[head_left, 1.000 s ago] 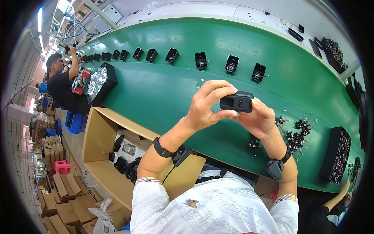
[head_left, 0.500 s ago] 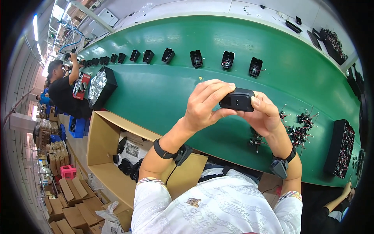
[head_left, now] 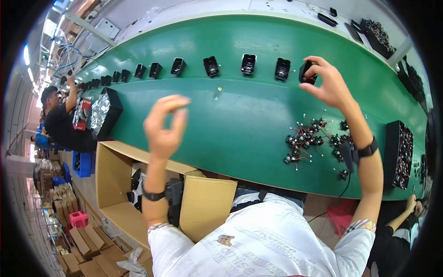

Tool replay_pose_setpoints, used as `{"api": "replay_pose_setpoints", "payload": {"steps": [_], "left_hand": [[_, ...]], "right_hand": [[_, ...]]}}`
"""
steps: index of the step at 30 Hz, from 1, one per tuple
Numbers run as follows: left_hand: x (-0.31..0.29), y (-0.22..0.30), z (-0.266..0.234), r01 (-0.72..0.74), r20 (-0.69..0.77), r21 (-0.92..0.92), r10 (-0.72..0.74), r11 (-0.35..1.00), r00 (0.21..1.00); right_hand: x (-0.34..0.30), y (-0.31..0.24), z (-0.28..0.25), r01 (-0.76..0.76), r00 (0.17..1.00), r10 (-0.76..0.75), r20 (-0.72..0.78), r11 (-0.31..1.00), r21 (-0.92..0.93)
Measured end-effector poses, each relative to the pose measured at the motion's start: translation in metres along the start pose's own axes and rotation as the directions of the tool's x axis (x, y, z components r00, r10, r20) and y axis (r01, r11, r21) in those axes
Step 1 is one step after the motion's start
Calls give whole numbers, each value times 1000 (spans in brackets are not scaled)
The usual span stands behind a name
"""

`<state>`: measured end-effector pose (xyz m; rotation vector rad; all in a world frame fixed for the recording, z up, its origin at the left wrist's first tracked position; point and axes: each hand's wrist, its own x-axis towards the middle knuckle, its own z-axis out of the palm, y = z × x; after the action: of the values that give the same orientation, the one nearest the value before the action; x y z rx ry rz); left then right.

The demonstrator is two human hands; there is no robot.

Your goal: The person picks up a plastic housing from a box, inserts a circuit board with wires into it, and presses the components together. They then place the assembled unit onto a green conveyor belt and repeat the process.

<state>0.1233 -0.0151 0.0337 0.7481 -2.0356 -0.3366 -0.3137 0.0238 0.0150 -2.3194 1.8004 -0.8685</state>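
At the right end of a row on the green bench, my right hand (head_left: 326,83) has its thumb and fingers around a black plastic housing (head_left: 306,73). Just left of it stands another open-topped black housing (head_left: 282,69), with small parts visible inside. My left hand (head_left: 165,127) is raised over the bench's near edge, slightly blurred. Its fingers are curved, the thumb stands apart from them, and nothing shows between. Below my right hand lies a cluster of small black parts with red wires (head_left: 307,138).
More black housings (head_left: 177,67) line the bench to the far left, where a co-worker (head_left: 64,111) stands by a box of foil-like pieces (head_left: 105,111). An open cardboard box (head_left: 110,184) is at my left. A black tray of wired parts (head_left: 400,152) stands at right.
My hands have separated. The black housing held between them went with my right hand to the right end of the row, while my left hand moved left without it. The view has shifted somewhat.
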Motion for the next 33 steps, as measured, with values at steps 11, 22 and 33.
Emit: {"api": "replay_pose_setpoints", "payload": {"steps": [11,22,33], "left_hand": [[-178,-109,-133,281,-369,730,13,623,930],[-272,-185,-123,810,-642,247,-536,532,548],[-450,-325,-166,-342,520,850,-531,401,669]], "right_hand": [[4,83,24,9,962,84,260,941,-339],[-28,94,0,116,991,-74,108,879,-462],[-48,-57,-34,87,960,-70,271,995,-49]]}}
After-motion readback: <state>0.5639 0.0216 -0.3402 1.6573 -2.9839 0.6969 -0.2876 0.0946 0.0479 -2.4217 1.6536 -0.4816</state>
